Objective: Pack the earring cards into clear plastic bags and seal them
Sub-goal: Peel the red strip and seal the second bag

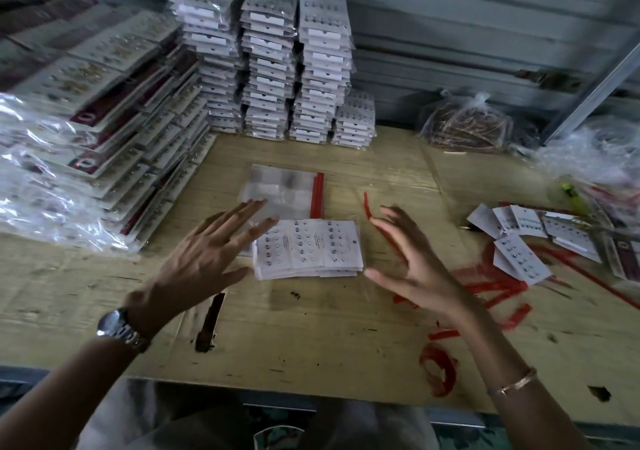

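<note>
Glossy plastic bag [282, 189], matt cardboard tabletop [311, 328]

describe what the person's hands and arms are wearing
The left hand and right hand are ungloved, and no sleeves show on either forearm. The left wrist carries a silver watch on a metal link band. The right wrist has a thin copper-toned bangle.

Dim even light, motion-blurred hands, wide-angle bowed edges
</note>
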Available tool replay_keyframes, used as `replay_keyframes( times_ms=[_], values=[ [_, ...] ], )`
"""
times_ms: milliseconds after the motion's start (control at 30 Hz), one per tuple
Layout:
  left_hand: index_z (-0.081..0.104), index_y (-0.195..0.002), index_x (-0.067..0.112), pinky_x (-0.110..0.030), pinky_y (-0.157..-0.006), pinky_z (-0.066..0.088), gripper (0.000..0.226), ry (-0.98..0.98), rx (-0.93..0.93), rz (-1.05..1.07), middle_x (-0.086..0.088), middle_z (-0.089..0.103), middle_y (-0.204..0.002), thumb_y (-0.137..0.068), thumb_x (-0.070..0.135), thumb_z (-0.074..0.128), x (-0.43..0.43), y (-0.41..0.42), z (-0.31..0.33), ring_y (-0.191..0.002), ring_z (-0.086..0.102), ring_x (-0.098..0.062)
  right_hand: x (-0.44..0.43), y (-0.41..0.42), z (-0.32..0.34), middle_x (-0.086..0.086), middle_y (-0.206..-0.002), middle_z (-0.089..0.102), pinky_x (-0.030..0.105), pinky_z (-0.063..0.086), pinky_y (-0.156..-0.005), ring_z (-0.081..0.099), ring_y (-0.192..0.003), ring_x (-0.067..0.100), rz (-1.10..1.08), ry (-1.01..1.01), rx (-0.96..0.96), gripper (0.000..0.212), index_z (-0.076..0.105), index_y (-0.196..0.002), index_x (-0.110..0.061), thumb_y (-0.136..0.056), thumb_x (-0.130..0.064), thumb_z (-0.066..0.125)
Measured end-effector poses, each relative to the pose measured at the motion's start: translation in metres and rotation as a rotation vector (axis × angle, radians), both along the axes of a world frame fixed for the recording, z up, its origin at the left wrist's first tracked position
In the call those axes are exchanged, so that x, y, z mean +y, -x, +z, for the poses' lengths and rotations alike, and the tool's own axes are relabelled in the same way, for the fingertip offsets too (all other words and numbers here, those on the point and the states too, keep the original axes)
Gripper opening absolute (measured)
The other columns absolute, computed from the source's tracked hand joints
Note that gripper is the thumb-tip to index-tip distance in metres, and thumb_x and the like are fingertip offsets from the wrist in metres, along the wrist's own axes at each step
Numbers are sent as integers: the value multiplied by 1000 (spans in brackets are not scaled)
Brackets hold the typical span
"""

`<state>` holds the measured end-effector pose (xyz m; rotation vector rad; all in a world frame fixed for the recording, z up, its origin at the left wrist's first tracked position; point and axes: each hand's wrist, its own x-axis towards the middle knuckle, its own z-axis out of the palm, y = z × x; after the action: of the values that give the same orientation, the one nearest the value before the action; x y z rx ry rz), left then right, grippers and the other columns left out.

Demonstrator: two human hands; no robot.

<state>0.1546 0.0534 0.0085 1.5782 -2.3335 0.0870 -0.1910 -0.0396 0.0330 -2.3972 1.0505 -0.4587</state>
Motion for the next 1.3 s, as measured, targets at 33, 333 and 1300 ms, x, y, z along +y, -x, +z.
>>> replay_keyframes(
  times_ms=[33, 333, 1300],
  values=[
    [24, -156, 18, -49, -114, 29, 113, 6, -17, -37, -18, 19, -163, -65, 21, 91, -4, 0, 3, -148, 21, -29, -3, -7, 1, -6, -165, -1, 42, 8, -121, -10, -150, 5, 56, -51, 56, 92, 21, -155, -26, -81, -60, 64],
    [34, -148, 18, -54, -107, 37, 104, -14, -49, -174, -22, 34, -155, -62, 10, 92, -13, 5, 15, -138, 39, -38, -33, -65, -3, -12, -159, -9, 29, -14, -110, -9, -142, 4, 277, -27, 430, 130, -16, -154, -29, -69, -61, 78],
    [39, -133, 7, -32, -84, 60, 54, -22, 732, -361, -9, 61, -128, -92, 25, 69, 16, 38, 15, -116, 64, -15, -54, -58, 71, -18, -160, 19, 38, 17, -121, 17, -147, 6, 438, -855, 530, 105, 25, -152, -43, -62, -83, 64]
  ],
)
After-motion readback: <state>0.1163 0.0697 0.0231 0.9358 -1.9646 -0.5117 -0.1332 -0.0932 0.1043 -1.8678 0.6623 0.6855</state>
